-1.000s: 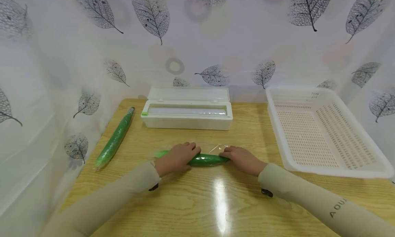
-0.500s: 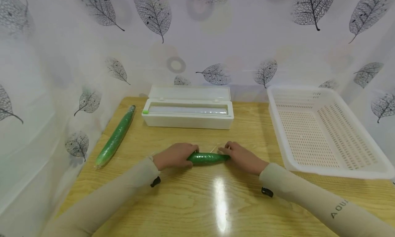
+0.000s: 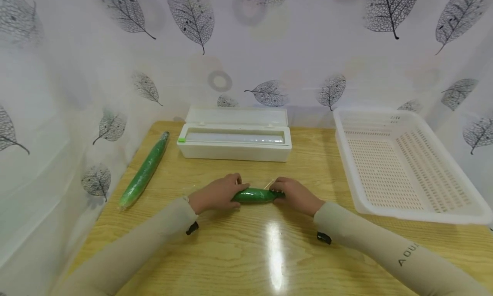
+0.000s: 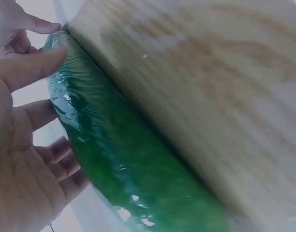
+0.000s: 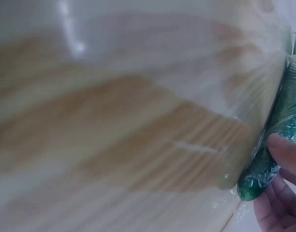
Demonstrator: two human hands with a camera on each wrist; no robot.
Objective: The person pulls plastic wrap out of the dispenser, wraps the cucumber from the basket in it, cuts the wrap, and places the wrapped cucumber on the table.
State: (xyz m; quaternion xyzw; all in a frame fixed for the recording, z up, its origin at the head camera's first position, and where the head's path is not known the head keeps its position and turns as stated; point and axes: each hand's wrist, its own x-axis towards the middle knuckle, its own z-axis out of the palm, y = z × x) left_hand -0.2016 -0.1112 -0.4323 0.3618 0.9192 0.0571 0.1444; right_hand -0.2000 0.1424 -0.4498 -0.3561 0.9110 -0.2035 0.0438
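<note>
A cucumber (image 3: 253, 195) in clear plastic wrap lies crosswise on the table between both hands. My left hand (image 3: 215, 194) holds its left part, hiding that end in the head view. In the left wrist view the thumb reaches over the glossy wrapped cucumber (image 4: 121, 150) while the fingers lie along its far side. My right hand (image 3: 297, 196) pinches the narrow right end. Seen from the right wrist, thumb and fingers sit on the film near the tip of the cucumber (image 5: 289, 106), and loose film spreads at that end. A strip of film shows behind it.
Another wrapped cucumber (image 3: 144, 171) lies slanted along the left side of the wooden table (image 3: 231, 253). At the back stands a white cling film box (image 3: 235, 152), lid up, with a roll (image 3: 235, 137) inside. A white plastic basket (image 3: 348, 176) stands on the right. A leaf-patterned curtain (image 3: 269, 52) hangs behind.
My left hand has slid left along the cucumber, covering the pale end that showed a second ago. My right hand has shifted slightly left at the other end.
</note>
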